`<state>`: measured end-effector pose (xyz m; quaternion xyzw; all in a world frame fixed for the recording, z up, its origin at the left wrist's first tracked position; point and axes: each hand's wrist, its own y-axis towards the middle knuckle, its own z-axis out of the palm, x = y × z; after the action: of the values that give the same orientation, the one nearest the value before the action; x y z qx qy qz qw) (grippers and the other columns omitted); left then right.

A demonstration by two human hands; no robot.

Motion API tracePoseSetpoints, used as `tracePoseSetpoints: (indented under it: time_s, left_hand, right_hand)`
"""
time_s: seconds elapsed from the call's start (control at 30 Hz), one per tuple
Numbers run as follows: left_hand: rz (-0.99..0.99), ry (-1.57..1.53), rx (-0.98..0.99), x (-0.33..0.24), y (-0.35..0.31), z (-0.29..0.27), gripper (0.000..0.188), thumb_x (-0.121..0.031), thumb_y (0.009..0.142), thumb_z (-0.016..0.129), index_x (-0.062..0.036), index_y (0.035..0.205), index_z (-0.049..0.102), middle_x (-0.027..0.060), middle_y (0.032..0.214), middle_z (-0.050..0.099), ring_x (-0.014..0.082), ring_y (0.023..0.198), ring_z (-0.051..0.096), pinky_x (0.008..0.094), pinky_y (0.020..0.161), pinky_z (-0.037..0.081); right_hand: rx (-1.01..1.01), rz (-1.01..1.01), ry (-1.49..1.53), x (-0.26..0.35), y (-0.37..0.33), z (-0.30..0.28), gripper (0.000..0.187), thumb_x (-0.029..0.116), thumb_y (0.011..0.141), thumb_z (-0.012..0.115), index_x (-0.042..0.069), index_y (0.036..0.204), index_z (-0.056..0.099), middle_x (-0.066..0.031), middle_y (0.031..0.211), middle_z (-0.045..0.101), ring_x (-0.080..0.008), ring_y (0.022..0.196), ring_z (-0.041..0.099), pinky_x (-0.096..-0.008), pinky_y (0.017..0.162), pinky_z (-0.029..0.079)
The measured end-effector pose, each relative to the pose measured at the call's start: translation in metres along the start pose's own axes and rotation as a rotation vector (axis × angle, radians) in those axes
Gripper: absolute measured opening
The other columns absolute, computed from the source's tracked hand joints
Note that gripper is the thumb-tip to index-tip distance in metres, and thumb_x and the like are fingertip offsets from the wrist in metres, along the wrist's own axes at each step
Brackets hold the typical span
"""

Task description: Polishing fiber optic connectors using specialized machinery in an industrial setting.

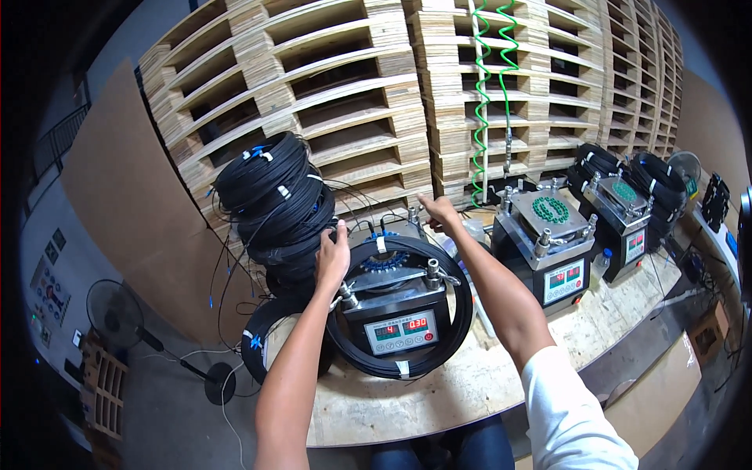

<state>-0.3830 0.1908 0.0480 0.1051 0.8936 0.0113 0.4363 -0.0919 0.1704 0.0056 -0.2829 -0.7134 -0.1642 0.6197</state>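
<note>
Seeing at far left a floor fan point(116, 312), presumably for cooling. Coming next to a tall stack of black cable coils point(278, 204) with white ties, likely bundled against tangling and piled within arm's reach. Holding the left hand point(333, 254) near the rear left corner of the central machine point(401, 312), with thumb raised and fingers partly curled; being unable to tell whether gripping anything. Finding the cable coil point(464, 313) looped around that machine's front, over the bench point(384, 419), perhaps for leaving slack beside the ring of blue connectors point(401, 260). Holding the right hand point(442, 213) beside the rear right post point(413, 213), with fingers bent narrow; being unable to confirm contact. Seeing farther right a green-ringed machine point(560, 254), apparently spaced out for access.
</note>
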Motion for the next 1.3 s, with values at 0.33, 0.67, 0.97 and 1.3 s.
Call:
tracePoseSetpoints:
  time_s: [0.33,0.67,0.97,1.3]
  left_hand:
    - [0.039,-0.021,-0.002,-0.001,0.001,-0.001,0.089,-0.072,0.095,0.033,-0.0001,0.147,0.04,0.0305,0.139,0.052,0.0431,0.132,0.048,0.0469,0.111,0.035]
    - [0.014,-0.021,0.022,-0.005,-0.001,0.003,0.089,-0.073,0.094,0.033,-0.0016,0.148,0.038,0.0288,0.14,0.051,0.0418,0.134,0.046,0.0478,0.111,0.034]
    - [0.0,-0.001,0.011,-0.001,0.001,-0.003,0.083,-0.071,0.095,0.032,-0.0074,0.148,0.04,0.0287,0.14,0.052,0.0424,0.133,0.047,0.0491,0.111,0.035]
    - [-0.049,-0.027,-0.007,0.001,0.0,-0.001,0.085,-0.073,0.093,0.036,-0.0113,0.151,0.034,0.0296,0.139,0.051,0.0462,0.132,0.047,0.0526,0.11,0.036]
  right_hand:
    - [0.322,0.078,0.644,-0.03,0.013,0.007,0.018,0.016,0.101,0.05,0.011,0.095,0.066,-0.0005,0.067,0.055,-0.0107,0.053,0.042,-0.0293,0.05,0.035]
    - [0.048,-0.184,0.345,-0.032,0.008,0.006,0.034,0.041,0.093,0.07,0.007,0.095,0.062,0.0031,0.07,0.05,-0.0098,0.059,0.045,-0.0305,0.056,0.04]
    - [-0.099,-0.537,-0.512,0.0,-0.007,0.011,0.081,0.055,0.07,0.082,-0.022,0.09,0.065,-0.036,0.089,0.068,-0.04,0.092,0.071,-0.0433,0.083,0.054]
    - [0.328,-0.567,-0.483,0.003,0.033,0.029,0.031,0.025,0.092,0.057,0.005,0.106,0.076,-0.0126,0.089,0.074,-0.0206,0.078,0.066,-0.0327,0.076,0.052]
